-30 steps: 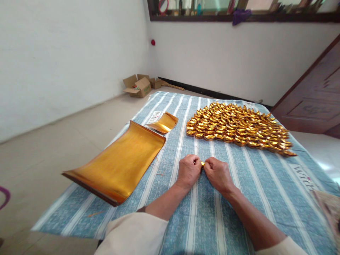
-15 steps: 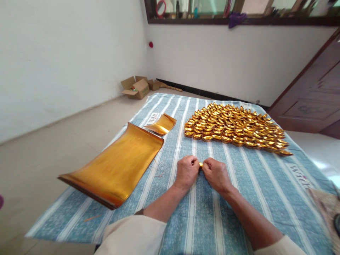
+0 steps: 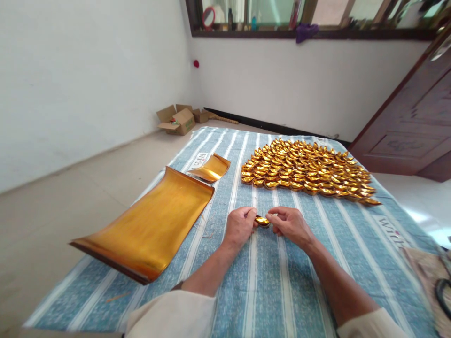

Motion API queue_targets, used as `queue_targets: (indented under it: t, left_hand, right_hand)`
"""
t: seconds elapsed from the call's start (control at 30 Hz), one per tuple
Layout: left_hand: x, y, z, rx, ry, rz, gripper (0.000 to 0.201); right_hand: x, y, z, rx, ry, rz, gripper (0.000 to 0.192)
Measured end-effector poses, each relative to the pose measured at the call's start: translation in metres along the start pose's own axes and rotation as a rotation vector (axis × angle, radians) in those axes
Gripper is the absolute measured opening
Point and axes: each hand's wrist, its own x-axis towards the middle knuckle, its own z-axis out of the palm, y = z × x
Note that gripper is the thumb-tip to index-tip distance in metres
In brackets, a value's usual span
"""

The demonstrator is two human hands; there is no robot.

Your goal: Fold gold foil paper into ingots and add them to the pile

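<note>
My left hand [image 3: 240,226] and my right hand [image 3: 291,225] meet over the blue striped cloth [image 3: 275,277], each pinching one end of a small folded gold paper ingot [image 3: 262,221]. The ingot's middle shows between my fingertips. Beyond my hands lies a wide spread of several finished gold ingots [image 3: 306,169] in rows. To my left rests a curled stack of gold foil sheets [image 3: 151,225], with a smaller curled gold sheet [image 3: 211,168] behind it.
The cloth covers a low surface on a tiled floor [image 3: 88,173]. Open cardboard boxes [image 3: 178,119] sit in the far corner by the white wall. A dark wooden door [image 3: 412,122] stands at the right. A woven item [image 3: 428,277] lies at the cloth's right edge.
My hands have drawn slightly apart, so more of the gold ingot shows between them. The camera has tilted a little; the sheets and the ingot spread have not moved.
</note>
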Motion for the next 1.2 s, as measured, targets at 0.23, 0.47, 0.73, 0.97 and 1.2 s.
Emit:
queue_targets:
  t: [0.23, 0.47, 0.73, 0.97, 1.2]
  left_hand:
    - [0.002, 0.0, -0.006, -0.044, 0.017, -0.055, 0.025]
    - [0.001, 0.0, -0.007, -0.036, -0.028, -0.054, 0.024]
    - [-0.001, 0.005, -0.009, -0.086, -0.054, -0.071, 0.026]
    - [-0.004, 0.012, -0.008, -0.329, -0.116, -0.144, 0.021]
    - [-0.005, 0.012, -0.006, -0.379, -0.109, -0.181, 0.014]
  right_hand:
    - [0.0, 0.003, -0.01, -0.184, -0.14, -0.137, 0.03]
    - [-0.001, 0.0, -0.006, -0.241, -0.142, -0.186, 0.026]
    - [0.003, 0.004, -0.006, 0.055, -0.113, -0.004, 0.031]
    - [0.006, 0.008, -0.01, 0.207, -0.106, 0.032, 0.036]
    - [0.005, 0.009, -0.008, 0.223, -0.094, 0.02, 0.036]
